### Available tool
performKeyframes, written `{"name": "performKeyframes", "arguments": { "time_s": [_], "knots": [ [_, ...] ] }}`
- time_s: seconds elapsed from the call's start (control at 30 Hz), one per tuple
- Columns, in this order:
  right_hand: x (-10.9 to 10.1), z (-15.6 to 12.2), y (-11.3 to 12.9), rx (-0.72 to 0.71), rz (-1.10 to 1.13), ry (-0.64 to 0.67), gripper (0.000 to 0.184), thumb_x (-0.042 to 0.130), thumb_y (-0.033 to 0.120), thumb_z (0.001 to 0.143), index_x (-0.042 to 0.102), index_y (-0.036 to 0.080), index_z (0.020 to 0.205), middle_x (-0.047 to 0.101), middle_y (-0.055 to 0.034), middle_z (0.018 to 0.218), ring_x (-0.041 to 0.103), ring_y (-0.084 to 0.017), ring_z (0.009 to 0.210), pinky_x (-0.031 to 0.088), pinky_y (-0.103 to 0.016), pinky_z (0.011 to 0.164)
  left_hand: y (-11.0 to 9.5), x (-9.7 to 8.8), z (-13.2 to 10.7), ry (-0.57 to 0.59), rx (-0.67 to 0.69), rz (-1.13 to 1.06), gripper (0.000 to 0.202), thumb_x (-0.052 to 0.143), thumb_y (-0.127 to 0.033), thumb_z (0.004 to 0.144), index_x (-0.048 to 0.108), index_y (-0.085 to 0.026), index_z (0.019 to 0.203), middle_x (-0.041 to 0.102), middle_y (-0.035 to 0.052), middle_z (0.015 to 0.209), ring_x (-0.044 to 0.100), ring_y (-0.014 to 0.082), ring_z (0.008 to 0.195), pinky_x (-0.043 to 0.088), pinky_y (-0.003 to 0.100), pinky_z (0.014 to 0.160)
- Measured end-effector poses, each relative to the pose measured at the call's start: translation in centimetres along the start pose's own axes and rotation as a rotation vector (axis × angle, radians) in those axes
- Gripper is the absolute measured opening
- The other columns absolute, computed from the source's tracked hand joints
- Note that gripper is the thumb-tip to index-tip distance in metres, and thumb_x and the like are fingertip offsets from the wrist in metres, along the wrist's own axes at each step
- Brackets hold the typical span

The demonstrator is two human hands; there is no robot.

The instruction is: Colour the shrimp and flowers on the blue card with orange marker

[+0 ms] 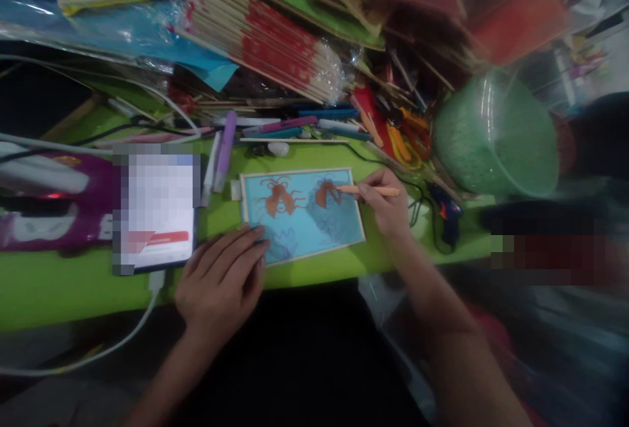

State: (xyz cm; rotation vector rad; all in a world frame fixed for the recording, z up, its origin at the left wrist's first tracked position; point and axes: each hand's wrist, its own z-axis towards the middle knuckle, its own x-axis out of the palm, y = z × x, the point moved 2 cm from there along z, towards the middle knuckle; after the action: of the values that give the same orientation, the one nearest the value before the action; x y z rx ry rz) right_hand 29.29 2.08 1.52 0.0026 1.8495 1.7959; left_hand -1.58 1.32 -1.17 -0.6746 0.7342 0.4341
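A small blue picture board (302, 221) with a pale wooden frame lies on the green table (63, 283). Two orange lobster-like shapes are drawn on it. My left hand (223, 279) lies flat with fingers stretched out, pressing the board's lower left corner. My right hand (386, 204) pinches an orange pen (368, 190) at the board's right edge; the pen's tip touches the right-hand orange shape.
A phone (154, 207) with a white cable lies left of the board. Markers (223, 152), scissors (405, 139) and sticks crowd the table's back. A green bucket (496, 132) stands at the right, a dark glue gun (447, 214) beside it. Paper bundles pile behind.
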Motion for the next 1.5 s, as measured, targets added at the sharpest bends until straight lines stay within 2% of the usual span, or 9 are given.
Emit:
{"name": "performKeyframes", "arguments": {
  "time_s": [0.27, 0.67, 1.5],
  "knots": [
    [-0.07, -0.1, 0.13, -0.009, 0.014, -0.011, 0.016, 0.072, 0.033, 0.084, 0.061, 0.024, 0.076, 0.064, 0.0043, 0.065, 0.059, -0.015, 0.062, 0.047, -0.031, 0.064, 0.09, -0.01, -0.14, 0.003, 0.001, 0.004, 0.034, 0.072, -0.008, 0.086, 0.071, -0.023, 0.117, 0.08, 0.0052, 0.12, 0.076, 0.0272, 0.113, 0.056, 0.044, 0.1],
    [0.14, -0.07, 0.12, -0.008, 0.067, 0.041, 0.014, 0.074, 0.032, 0.084, 0.064, 0.023, 0.077, 0.066, 0.0036, 0.067, 0.061, -0.014, 0.062, 0.048, -0.03, 0.063, 0.03, 0.03, -0.1, 0.003, 0.011, 0.004, 0.033, 0.074, -0.008, 0.085, 0.071, -0.021, 0.116, 0.08, 0.0065, 0.119, 0.075, 0.027, 0.114, 0.055, 0.043, 0.101],
    [0.0, -0.13, 0.29, -0.01, 0.059, 0.027, 0.015, 0.072, 0.03, 0.083, 0.063, 0.023, 0.073, 0.064, 0.0048, 0.063, 0.057, -0.013, 0.06, 0.045, -0.029, 0.062, -0.07, -0.02, 0.18, -0.013, 0.027, 0.007, 0.032, 0.075, -0.006, 0.084, 0.072, -0.019, 0.113, 0.081, 0.0072, 0.116, 0.076, 0.0272, 0.112, 0.055, 0.042, 0.101]
  ]
}}
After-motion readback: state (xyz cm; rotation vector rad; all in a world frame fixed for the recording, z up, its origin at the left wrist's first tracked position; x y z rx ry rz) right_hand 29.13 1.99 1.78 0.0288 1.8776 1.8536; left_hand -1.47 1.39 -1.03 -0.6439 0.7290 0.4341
